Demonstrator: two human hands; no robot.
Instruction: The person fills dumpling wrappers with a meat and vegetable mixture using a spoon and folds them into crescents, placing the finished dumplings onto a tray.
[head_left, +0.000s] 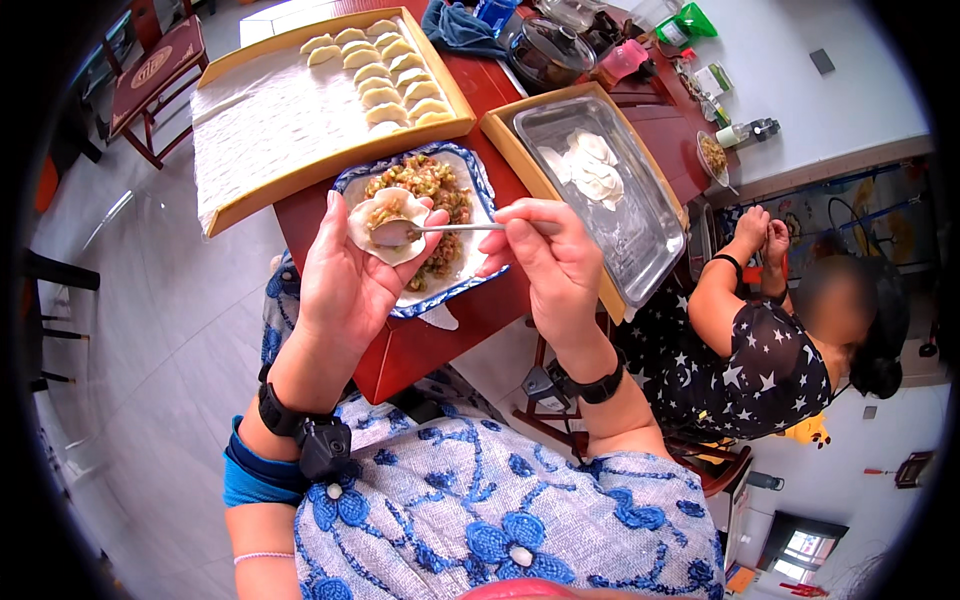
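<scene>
My left hand [340, 280] is palm up, with a round dumpling wrapper [362, 228] resting across its fingers. Some chopped filling lies on the wrapper. In my right hand [555, 265] I grip a metal spoon [455, 228], whose bowl presses against the filling on the wrapper. Directly behind both hands stands a white dish with a blue patterned rim [486, 180], holding a chopped green and pinkish filling [450, 200]. The wrapper and my left fingers cover part of the dish.
Rows of folded dumplings [380, 97] sit on a cloth in a wooden tray [330, 160] at the back left. A metal tray [645, 235] with stacked wrappers [590, 170] is on the right. Beyond stands a dark lidded pot [550, 52]. Another person [745, 350] sits at the right.
</scene>
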